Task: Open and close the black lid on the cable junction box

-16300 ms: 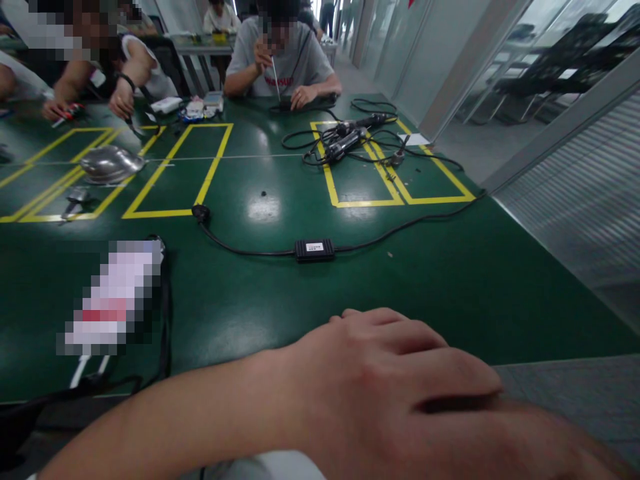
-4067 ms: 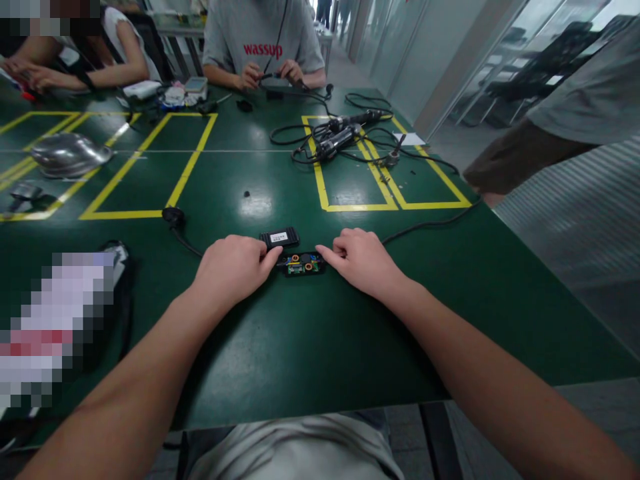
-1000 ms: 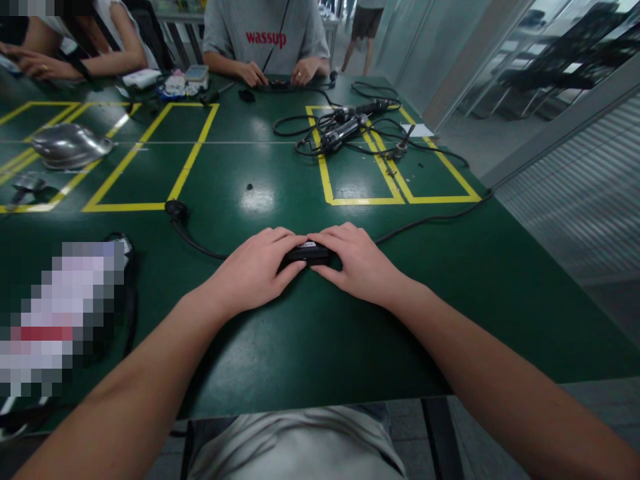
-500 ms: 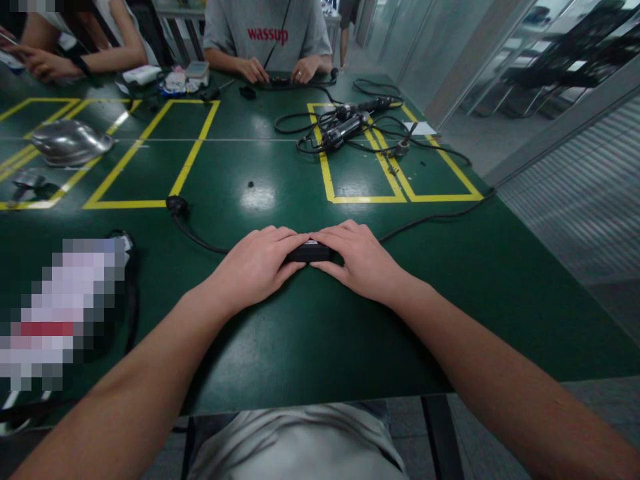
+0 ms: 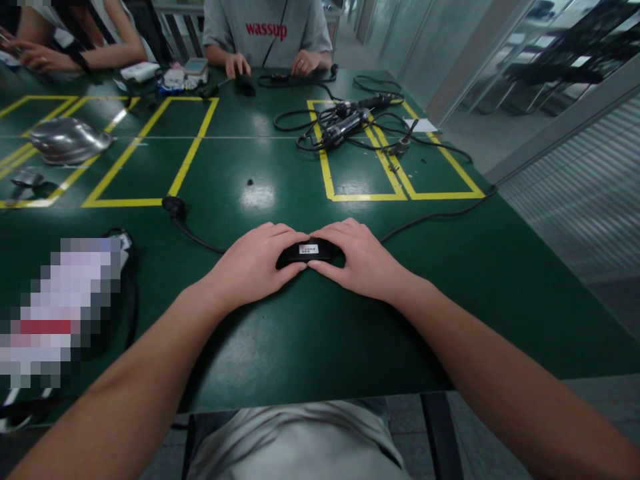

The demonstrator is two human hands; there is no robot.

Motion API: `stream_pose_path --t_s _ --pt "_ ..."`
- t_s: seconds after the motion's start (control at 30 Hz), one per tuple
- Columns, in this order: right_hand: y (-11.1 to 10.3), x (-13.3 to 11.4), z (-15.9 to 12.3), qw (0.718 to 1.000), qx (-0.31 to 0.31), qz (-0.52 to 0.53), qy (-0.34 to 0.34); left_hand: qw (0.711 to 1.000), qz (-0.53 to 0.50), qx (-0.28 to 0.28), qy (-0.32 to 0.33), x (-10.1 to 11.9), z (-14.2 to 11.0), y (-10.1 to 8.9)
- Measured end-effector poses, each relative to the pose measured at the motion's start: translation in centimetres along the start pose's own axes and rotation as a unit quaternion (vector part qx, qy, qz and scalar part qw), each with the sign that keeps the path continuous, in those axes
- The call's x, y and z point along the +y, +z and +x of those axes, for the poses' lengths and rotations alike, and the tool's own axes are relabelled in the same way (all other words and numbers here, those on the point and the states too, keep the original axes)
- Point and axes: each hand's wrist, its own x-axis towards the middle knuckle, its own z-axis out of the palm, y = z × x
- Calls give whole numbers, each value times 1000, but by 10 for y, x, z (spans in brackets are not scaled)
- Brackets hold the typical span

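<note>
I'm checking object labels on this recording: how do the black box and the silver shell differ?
The box is black and blocky with a white label; the shell is shiny, rounded and shows no label. The box looks smaller; the shell appears larger despite lying farther off. The box is held by the left hand and right hand; no hand touches the shell. Both show against the green table.

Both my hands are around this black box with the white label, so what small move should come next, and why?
Perhaps ease the left hand and right hand slightly apart: they curl around the ends of the black box, leaving those ends hard to check, while the white label faces up.
</note>
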Motion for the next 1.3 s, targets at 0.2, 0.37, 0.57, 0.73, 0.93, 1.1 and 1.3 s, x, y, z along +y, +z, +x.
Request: stream_pose_path --t_s 0.2,0.37,0.57,0.73,0.93,1.1,1.3 --pt "-2 -3 1 1000 6 6 10 1000 -16 12 -19 1 1 -1" --pt "-2 -2 1 999 34 2 27 998 -28 24 -42 1 3 0" --pt "-1 -1 1 1000 24 7 20 998 -47 26 -42 0 4 0" --pt "-3 -3 0 999 47 0 14 998 -36 52 -20 0 3 1" --pt "-3 -3 0 998 54 -6 10 998 -31 54 -16 1 3 0" --pt "-3 -1 0 999 53 -9 11 998 -16 56 -7 1 2 1" --pt "0 -1 0 999 53 2 9 999 -15 45 7 1 2 2"
